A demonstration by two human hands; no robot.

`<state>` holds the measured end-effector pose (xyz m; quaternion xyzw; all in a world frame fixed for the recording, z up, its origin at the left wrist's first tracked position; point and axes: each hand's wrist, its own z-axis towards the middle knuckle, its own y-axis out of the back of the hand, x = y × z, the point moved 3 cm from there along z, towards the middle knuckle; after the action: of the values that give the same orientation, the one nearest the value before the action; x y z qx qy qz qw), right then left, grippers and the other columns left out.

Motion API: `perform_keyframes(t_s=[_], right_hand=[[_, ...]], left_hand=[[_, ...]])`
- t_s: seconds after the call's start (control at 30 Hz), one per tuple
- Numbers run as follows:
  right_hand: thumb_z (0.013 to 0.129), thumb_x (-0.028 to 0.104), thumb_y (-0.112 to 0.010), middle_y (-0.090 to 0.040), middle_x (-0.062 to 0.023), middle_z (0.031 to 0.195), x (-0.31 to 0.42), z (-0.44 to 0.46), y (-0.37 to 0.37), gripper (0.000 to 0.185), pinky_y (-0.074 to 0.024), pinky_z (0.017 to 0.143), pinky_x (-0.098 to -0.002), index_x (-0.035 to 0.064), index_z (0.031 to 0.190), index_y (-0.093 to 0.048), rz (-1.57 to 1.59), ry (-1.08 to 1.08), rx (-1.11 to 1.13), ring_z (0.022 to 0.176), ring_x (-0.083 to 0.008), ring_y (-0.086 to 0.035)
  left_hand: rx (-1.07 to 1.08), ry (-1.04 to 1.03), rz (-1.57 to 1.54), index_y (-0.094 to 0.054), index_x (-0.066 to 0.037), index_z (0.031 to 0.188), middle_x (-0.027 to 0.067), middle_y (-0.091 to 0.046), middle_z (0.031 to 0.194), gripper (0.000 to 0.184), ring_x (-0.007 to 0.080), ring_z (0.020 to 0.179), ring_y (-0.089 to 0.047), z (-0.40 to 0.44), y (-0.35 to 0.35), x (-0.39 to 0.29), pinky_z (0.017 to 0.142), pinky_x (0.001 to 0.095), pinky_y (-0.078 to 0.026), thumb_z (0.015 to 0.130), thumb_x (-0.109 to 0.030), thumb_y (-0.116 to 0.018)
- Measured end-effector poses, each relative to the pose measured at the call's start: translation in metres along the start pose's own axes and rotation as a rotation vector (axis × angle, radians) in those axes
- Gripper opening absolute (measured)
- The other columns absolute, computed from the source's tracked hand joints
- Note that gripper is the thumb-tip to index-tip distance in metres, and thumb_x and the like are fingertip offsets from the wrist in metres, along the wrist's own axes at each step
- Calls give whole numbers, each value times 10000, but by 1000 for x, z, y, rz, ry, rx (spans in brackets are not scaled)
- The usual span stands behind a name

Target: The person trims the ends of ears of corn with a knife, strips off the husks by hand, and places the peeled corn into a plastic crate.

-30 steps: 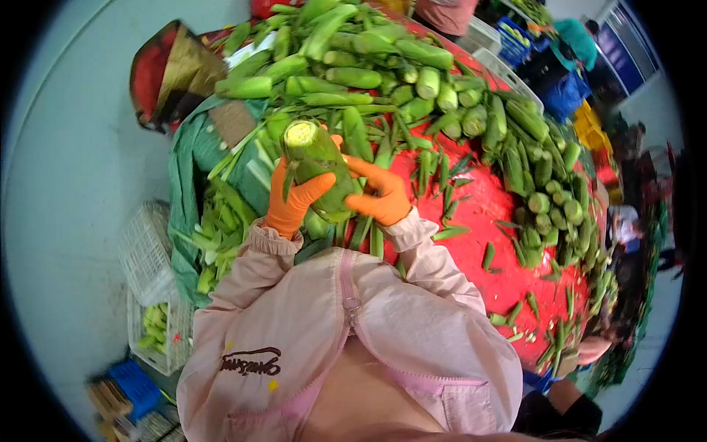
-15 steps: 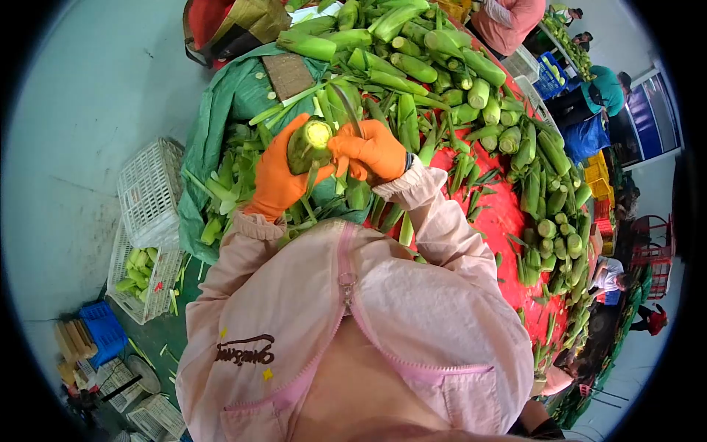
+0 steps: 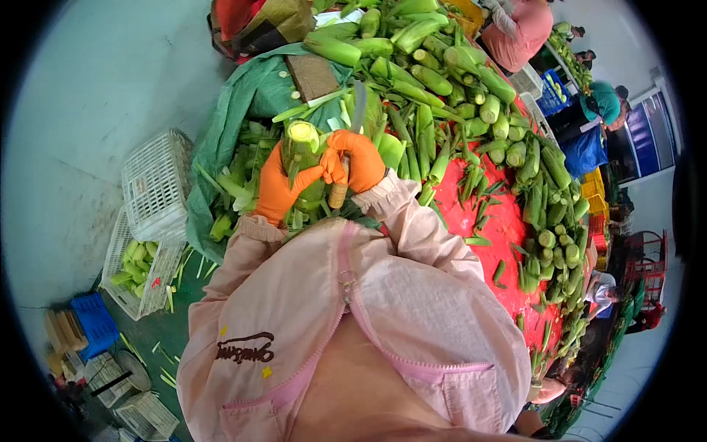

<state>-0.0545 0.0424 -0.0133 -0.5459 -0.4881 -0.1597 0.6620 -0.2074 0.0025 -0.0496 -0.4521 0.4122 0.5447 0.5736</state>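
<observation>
My left hand (image 3: 278, 186), in an orange glove, is wrapped round an ear of corn (image 3: 300, 156) in its green husk. The ear's pale cut base points up. Beside it my right hand (image 3: 359, 163), gloved too, is closed on a knife (image 3: 359, 107). The blade stands up above the fist and the wooden handle shows below it. My right fingers meet my left thumb at the ear's side, over a strip of husk. Loose husk leaves (image 3: 239, 173) lie under and around both hands.
Unpeeled corn (image 3: 434, 77) is piled ahead and along the right on a red sheet (image 3: 508, 254). A green cloth (image 3: 254, 92) with a brown block (image 3: 311, 77) is at the left. White crates (image 3: 156, 184) stand on the floor, one holding peeled ears. Other people (image 3: 519, 33) work at the far right.
The view has shifted, so the pile sits further right. The knife has tipped more upright and its handle now shows. My hands have come closer together at the ear's side.
</observation>
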Motion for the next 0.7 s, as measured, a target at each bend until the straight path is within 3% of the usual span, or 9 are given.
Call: perform_keyframes(t_s=[0.1,0.17,0.27,0.4,0.5,0.57,0.6,0.63,0.7], right_hand=[[882,209,-520,-583,-169,558,-3,4,-12,354,-464,496,-302,-14,610,-558,-142,110,6,419,-219,-512],[894,207,-521,-585,-158,562,-8,6,-19,336,-462,491,-302,-14,646,-566,-149,70,-2,428,-217,-523],[896,160,-513,-588,-147,564,-22,6,-37,255,-473,504,-301,-31,737,-568,-193,70,-30,442,-216,-542],[889,177,-492,-602,-167,594,-37,18,-50,283,-481,529,-316,-42,723,-557,-56,236,-66,457,-226,-544],[894,223,-480,-615,-194,623,-50,27,-45,325,-483,542,-329,-43,726,-563,69,131,-133,476,-240,-541],[882,248,-498,-623,-232,670,-52,27,-32,315,-496,546,-361,-37,761,-557,177,117,-221,527,-292,-556],[879,247,-506,-625,-233,672,-50,28,-19,310,-492,531,-371,-35,761,-559,208,177,-286,514,-295,-547],[876,246,-514,-628,-233,673,-47,27,-7,305,-487,517,-381,-34,762,-561,239,236,-351,501,-297,-538],[871,242,-529,-623,-219,660,-45,27,11,293,-479,505,-383,-28,761,-559,236,241,-471,457,-269,-502]], left_hand=[[-14,12,-114,-444,1,1379,84,-603,1213,716,166,1059,-591,-4,9,1,932,308,-461,792,-179,-811],[-73,-125,-275,-433,-3,1386,88,-597,1219,712,154,1038,-579,-1,8,-21,923,300,-459,797,-158,-803],[-145,-84,-361,-480,-25,1356,86,-597,1228,557,137,1032,-554,-1,17,-7,918,292,-449,878,-180,-720],[-255,-18,-488,-502,-20,1329,108,-621,1209,467,172,1020,-585,9,36,0,918,311,-462,966,-296,-598],[-307,14,-456,-510,-11,1307,136,-633,1190,530,213,1018,-608,16,53,6,929,340,-475,978,-425,-549],[-421,98,-633,-545,-19,1279,132,-637,1182,555,220,1010,-612,19,76,19,931,346,-475,968,-479,-540],[-555,184,-684,-570,-31,1254,119,-642,1174,586,222,1009,-612,24,112,80,924,359,-479,963,-537,-509],[-562,182,-685,-570,-31,1254,119,-642,1174,586,222,1009,-612,24,123,74,924,359,-479,963,-537,-509],[-881,81,-729,-636,-27,1150,70,-665,1075,546,181,943,-627,15,148,55,850,317,-503,945,-527,-553]])
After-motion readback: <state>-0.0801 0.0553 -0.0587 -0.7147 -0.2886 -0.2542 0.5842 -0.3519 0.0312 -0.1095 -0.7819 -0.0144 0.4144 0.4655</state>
